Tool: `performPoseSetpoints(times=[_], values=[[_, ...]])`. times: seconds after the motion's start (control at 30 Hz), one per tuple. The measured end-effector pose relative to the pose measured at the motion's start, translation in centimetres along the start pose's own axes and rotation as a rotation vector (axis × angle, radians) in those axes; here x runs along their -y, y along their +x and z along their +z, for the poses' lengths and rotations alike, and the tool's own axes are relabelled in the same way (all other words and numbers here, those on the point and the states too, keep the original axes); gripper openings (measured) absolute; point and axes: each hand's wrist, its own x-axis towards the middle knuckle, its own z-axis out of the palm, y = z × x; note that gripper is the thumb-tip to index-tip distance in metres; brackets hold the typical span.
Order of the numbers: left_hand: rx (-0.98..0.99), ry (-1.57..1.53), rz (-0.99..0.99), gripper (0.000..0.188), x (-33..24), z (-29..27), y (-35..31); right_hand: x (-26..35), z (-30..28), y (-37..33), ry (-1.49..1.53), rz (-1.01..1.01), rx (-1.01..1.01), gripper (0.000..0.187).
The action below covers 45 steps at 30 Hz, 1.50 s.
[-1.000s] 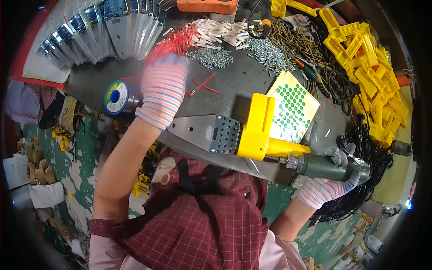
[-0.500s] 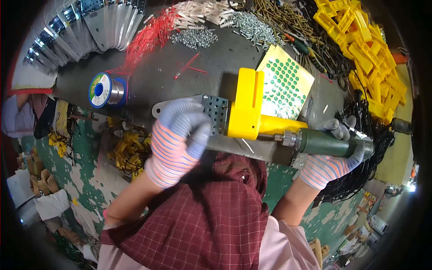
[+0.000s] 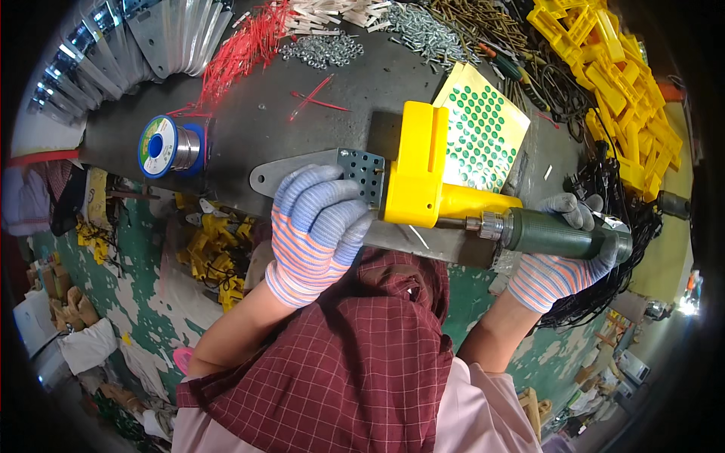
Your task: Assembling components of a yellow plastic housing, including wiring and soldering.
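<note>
A yellow plastic housing [image 3: 414,166] stands on the dark bench, with a yellow handle-like bar reaching right from it. Against its left side is a perforated metal plate [image 3: 361,170], joined to a flat grey blade with a holed, rounded end [image 3: 291,167]. My left hand [image 3: 317,230], in a striped glove, has its fingers curled together at the plate's near right corner; whatever the fingertips pinch is hidden. In my right hand [image 3: 563,275], also gloved, lies a dark green power screwdriver [image 3: 555,232]. Its bit points left, into the near side of the housing.
Behind the housing lies a yellow sheet of green round stickers [image 3: 487,128]. A solder spool [image 3: 170,147] stands at left. Along the back are red ties [image 3: 245,57], nuts [image 3: 323,51], screws [image 3: 427,34] and metal blades [image 3: 162,38]. Yellow housings [image 3: 623,98] and black cables [image 3: 596,279] are heaped right.
My left hand has moved slightly right, its fingertips now meeting the plate's corner beside the housing. The screwdriver stays in my right hand at the housing. The whole view has shifted slightly.
</note>
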Motion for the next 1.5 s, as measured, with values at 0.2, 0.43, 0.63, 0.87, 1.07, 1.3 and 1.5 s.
performPoseSetpoints(times=[0.2,0.43,0.63,0.87,1.07,1.3,1.5], values=[[0.026,0.051,0.037,0.02,-0.1,-0.1,0.2,-0.3,0.6,-0.2,0.057,0.037,0.005,0.057],[0.028,-0.007,-0.011,0.021,-0.4,-0.2,0.5,-0.3,0.5,-0.1,0.091,0.04,0.0,0.058],[0.053,0.017,-0.022,0.019,-0.3,-0.1,0.3,-0.3,0.5,-0.1,0.079,0.049,-0.013,0.058],[0.023,0.057,-0.012,0.021,-0.4,0.2,0.4,-0.4,0.5,-0.1,0.08,0.059,0.022,0.058],[0.1,0.035,0.016,0.017,-0.5,-1.0,2.0,0.1,1.5,0.3,0.006,0.048,-0.031,0.06],[0.305,-0.403,-0.259,0.018,1.8,-2.2,7.6,0.5,1.5,1.9,0.036,-0.046,-0.086,0.061],[0.865,-0.643,-0.621,0.022,2.7,-1.8,10.0,-1.0,1.7,2.3,0.061,0.001,-0.143,0.049]])
